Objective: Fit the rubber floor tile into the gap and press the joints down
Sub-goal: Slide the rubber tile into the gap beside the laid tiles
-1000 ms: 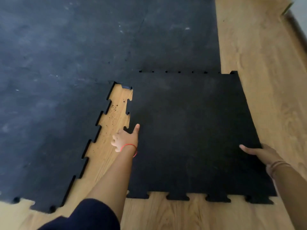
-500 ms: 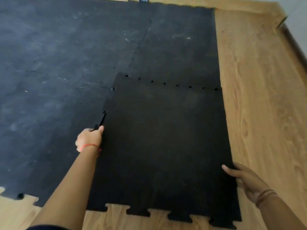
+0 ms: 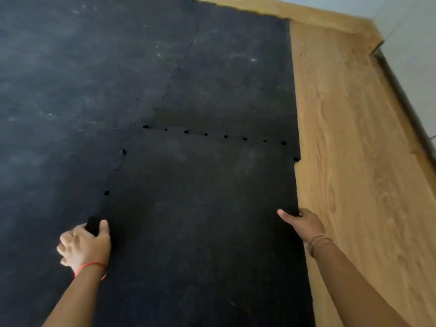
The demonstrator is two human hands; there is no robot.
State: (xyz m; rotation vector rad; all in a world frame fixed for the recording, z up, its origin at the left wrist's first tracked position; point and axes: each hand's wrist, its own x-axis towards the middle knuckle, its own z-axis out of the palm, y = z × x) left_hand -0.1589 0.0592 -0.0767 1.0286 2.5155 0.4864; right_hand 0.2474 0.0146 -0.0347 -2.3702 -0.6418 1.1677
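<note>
We note the black rubber floor tile [image 3: 203,220] lying flat in the gap, its far and left toothed edges meeting the laid tiles [image 3: 94,79]. Small dark holes dot both joints. Its right edge borders bare wood floor [image 3: 354,161].

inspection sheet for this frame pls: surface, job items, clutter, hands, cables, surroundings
Surface: wood floor, bare strip on the right; laid rubber mats cover the rest, dusty.
Job's things: rubber floor tile lies in the gap; small dark holes show along the far joint and the left joint, so not fully pressed down.
Clutter: nothing seen beyond pale specks on the mats.
Hands: left hand pinches a tab at the tile's left edge; right hand grips its right edge.
Cables: nothing seen.
Surroundings: wooden skirting and a pale wall at the far right corner.
</note>
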